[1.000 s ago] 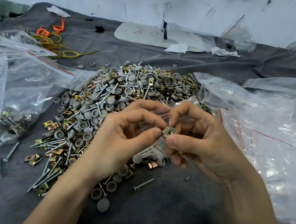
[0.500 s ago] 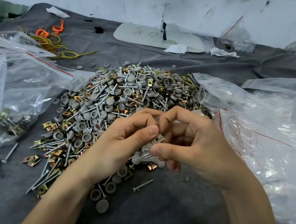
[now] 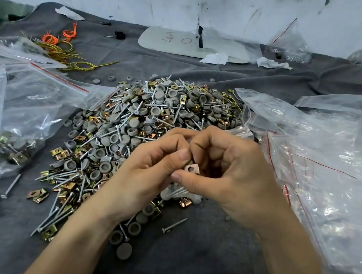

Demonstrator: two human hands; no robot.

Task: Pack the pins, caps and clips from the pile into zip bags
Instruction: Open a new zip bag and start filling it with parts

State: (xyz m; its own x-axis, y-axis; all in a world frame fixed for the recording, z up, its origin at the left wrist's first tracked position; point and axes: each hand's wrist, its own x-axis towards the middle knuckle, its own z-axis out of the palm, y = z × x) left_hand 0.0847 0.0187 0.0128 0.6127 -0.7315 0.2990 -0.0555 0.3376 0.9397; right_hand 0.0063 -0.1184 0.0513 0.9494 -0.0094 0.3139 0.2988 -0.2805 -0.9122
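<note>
Right hand point(image 3: 228, 175): we pinched the clip point(image 3: 192, 168) with curled fingers.
Left hand point(image 3: 145, 174): curled, thumb pressed against the same clip.
Zip bag point(image 3: 178, 192): hung under our hands, partly filled.
Pile point(image 3: 150, 117): just beyond, on grey cloth point(image 3: 178, 266).

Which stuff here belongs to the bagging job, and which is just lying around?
Job: parts pile; clip in right hand; small zip bag in left hand; filled zip bags; empty zip bags.
Lying about: coloured wires; white board; crumpled paper.

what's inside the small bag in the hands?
Low in the small bag: several pins and a grey cap. The left hand, gripping it, and the right hand, pinching a clip, cover its upper part.
</note>
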